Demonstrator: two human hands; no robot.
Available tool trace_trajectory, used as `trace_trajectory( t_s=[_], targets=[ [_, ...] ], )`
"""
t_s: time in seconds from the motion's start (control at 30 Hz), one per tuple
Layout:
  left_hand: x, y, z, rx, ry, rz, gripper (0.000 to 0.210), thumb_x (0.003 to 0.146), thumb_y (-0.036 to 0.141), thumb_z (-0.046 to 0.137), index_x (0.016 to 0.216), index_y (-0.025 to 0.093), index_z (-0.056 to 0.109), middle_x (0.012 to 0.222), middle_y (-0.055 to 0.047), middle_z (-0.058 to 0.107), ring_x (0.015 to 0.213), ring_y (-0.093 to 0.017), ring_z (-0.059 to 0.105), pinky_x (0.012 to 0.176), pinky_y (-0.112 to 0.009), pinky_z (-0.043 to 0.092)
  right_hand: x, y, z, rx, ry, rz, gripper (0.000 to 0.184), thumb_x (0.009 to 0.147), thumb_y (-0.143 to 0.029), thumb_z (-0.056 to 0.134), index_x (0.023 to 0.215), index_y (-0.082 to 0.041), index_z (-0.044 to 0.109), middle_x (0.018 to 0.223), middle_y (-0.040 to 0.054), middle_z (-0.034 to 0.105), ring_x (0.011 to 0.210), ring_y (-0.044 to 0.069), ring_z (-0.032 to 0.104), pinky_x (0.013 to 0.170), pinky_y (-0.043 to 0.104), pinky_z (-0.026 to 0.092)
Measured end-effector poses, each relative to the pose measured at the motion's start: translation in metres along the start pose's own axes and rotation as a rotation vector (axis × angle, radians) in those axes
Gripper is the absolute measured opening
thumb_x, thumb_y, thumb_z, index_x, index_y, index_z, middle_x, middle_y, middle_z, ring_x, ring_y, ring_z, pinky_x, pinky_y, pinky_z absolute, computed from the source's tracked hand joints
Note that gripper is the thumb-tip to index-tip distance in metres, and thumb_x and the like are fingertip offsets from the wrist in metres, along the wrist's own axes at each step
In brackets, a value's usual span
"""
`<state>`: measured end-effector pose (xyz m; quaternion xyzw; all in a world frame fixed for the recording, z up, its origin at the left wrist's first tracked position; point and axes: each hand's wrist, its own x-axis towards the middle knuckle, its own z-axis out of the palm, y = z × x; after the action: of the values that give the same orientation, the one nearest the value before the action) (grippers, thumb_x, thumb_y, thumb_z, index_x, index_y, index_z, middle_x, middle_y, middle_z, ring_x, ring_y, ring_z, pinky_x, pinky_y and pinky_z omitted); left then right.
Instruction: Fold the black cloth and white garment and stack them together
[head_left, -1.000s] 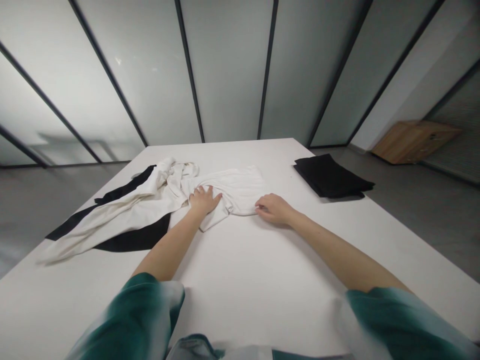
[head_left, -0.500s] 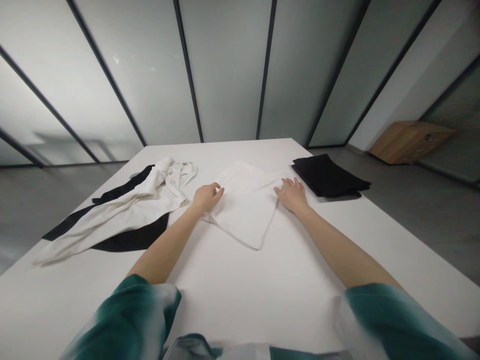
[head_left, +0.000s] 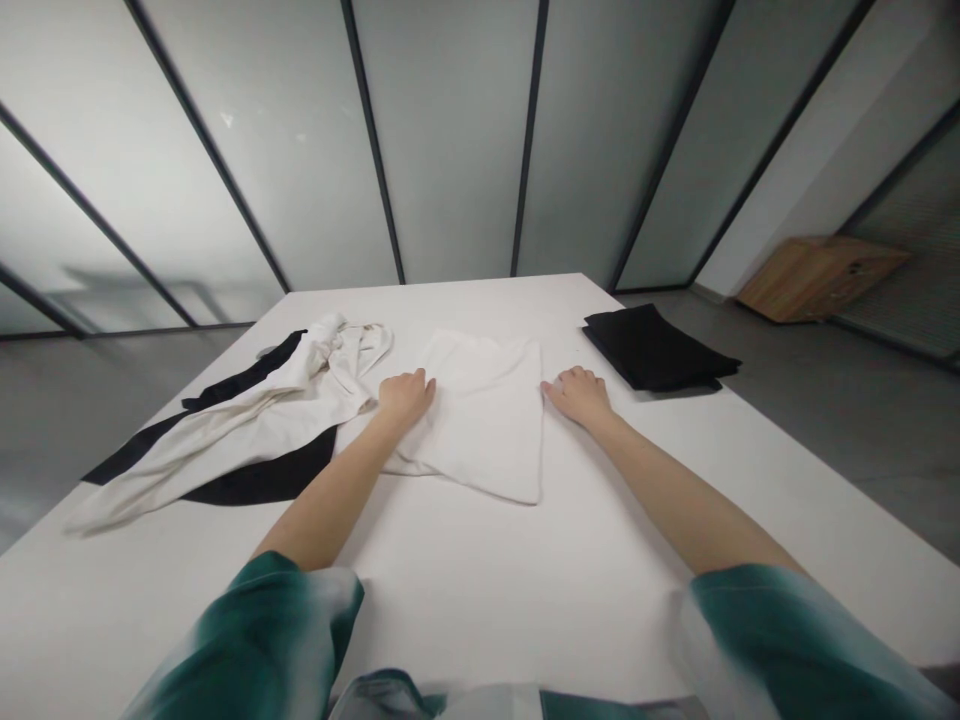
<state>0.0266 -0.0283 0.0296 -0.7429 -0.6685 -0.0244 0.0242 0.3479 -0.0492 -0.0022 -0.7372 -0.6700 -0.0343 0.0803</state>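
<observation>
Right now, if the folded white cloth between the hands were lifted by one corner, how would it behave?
The white cloth looks thin and soft, so it would probably droop and unfold. It likely weighs little. Pushed across the smooth table, it may bunch, like the crumpled white garment.

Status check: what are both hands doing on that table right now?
Left hand flat on white cloth, left edge. Right hand at its right edge. Cloth flat on table. Crumpled white garment left, black stack right, both apart.

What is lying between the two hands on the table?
A flat white cloth lies between the left hand and the right hand on the white table, as the head view shows. Both hands rest at its side edges.
</observation>
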Motion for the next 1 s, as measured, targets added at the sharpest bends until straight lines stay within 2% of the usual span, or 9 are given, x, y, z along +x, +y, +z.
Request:
trace_trajectory(
  t_s=[0.13, 0.27, 0.47, 0.53, 0.63, 0.73, 0.83, 0.93, 1.0],
  targets=[
    [0.002, -0.010, 0.008, 0.006, 0.104, -0.078, 0.045, 0.096, 0.044, 0.038, 0.121, 0.014, 0.062, 0.125, -0.021, 0.063, 0.121, -0.035, 0.055, 0.096, -0.046, 0.046, -0.003, -0.010, -0.006, 0.046, -0.015, -0.005, 0.051, 0.097, -0.053, 0.041, 0.104, -0.013, 0.073, 0.116, 0.0205, 0.065, 0.112, 0.034, 0.058, 0.095, 0.048, 0.042],
    [0.008, -0.016, 0.017, -0.038, 0.036, -0.157, 0.053, 0.092, 0.052, 0.044, 0.121, 0.012, 0.064, 0.133, -0.022, 0.058, 0.126, -0.038, 0.050, 0.099, -0.050, 0.044, -0.006, -0.025, -0.004, 0.087, -0.035, -0.008, 0.039, 0.093, -0.047, 0.050, 0.102, -0.016, 0.073, 0.115, 0.0176, 0.065, 0.111, 0.033, 0.059, 0.094, 0.045, 0.044],
    [0.024, -0.018, 0.024, -0.236, 0.012, -0.150, 0.038, 0.091, 0.036, 0.047, 0.120, 0.017, 0.064, 0.129, -0.017, 0.062, 0.124, -0.030, 0.056, 0.098, -0.039, 0.046, -0.003, -0.028, 0.001, 0.231, -0.046, -0.036, 0.025, 0.095, -0.030, 0.048, 0.098, -0.017, 0.069, 0.112, 0.0157, 0.068, 0.108, 0.029, 0.061, 0.091, 0.039, 0.045],
    [0.031, -0.021, 0.025, -0.387, 0.001, -0.168, 0.032, 0.092, 0.033, 0.050, 0.115, 0.017, 0.064, 0.118, -0.015, 0.068, 0.116, -0.028, 0.061, 0.093, -0.036, 0.048, 0.000, -0.025, 0.001, 0.381, -0.029, -0.013, 0.020, 0.095, -0.028, 0.048, 0.097, -0.018, 0.066, 0.106, 0.0131, 0.070, 0.100, 0.026, 0.064, 0.088, 0.035, 0.047],
    [0.037, -0.027, 0.029, -0.772, 0.005, -0.243, 0.027, 0.088, 0.031, 0.059, 0.111, 0.017, 0.062, 0.091, -0.009, 0.071, 0.086, -0.022, 0.069, 0.072, -0.029, 0.050, 0.005, -0.023, 0.000, 0.721, -0.025, 0.126, 0.013, 0.092, -0.030, 0.052, 0.090, -0.020, 0.061, 0.087, 0.0068, 0.070, 0.083, 0.021, 0.065, 0.075, 0.031, 0.050],
    [0.038, -0.032, 0.030, -1.213, 0.019, -0.299, 0.051, 0.077, 0.024, 0.069, 0.126, 0.018, 0.053, 0.069, 0.002, 0.062, 0.058, -0.013, 0.061, 0.056, -0.023, 0.045, 0.008, -0.023, 0.000, 1.153, -0.104, 0.309, 0.009, 0.088, -0.027, 0.054, 0.081, -0.021, 0.055, 0.071, 0.0014, 0.064, 0.066, 0.017, 0.061, 0.061, 0.027, 0.049],
    [0.036, -0.035, 0.028, -1.519, -0.056, -0.246, 0.074, 0.068, 0.018, 0.070, 0.138, 0.021, 0.046, 0.064, 0.007, 0.058, 0.051, -0.010, 0.057, 0.054, -0.021, 0.045, 0.008, -0.023, -0.001, 1.472, -0.126, 0.392, 0.007, 0.079, -0.021, 0.060, 0.081, -0.022, 0.053, 0.066, -0.0011, 0.062, 0.059, 0.014, 0.059, 0.053, 0.024, 0.045],
    [0.034, -0.035, 0.023, -1.665, -0.149, -0.151, 0.060, 0.062, 0.018, 0.069, 0.122, 0.016, 0.061, 0.065, 0.004, 0.062, 0.053, -0.010, 0.057, 0.053, -0.021, 0.045, 0.009, -0.021, -0.004, 1.578, -0.037, 0.379, 0.021, 0.069, -0.019, 0.062, 0.089, -0.022, 0.058, 0.065, -0.0035, 0.062, 0.057, 0.013, 0.056, 0.051, 0.022, 0.041],
    [0.035, -0.034, 0.019, -1.709, -0.143, -0.111, 0.042, 0.060, 0.020, 0.069, 0.103, 0.015, 0.068, 0.069, 0.001, 0.065, 0.058, -0.011, 0.060, 0.055, -0.022, 0.046, 0.011, -0.017, -0.006, 1.580, 0.041, 0.333, 0.025, 0.066, -0.020, 0.061, 0.092, -0.021, 0.062, 0.063, -0.0047, 0.061, 0.056, 0.012, 0.054, 0.053, 0.022, 0.042]
  ],
)
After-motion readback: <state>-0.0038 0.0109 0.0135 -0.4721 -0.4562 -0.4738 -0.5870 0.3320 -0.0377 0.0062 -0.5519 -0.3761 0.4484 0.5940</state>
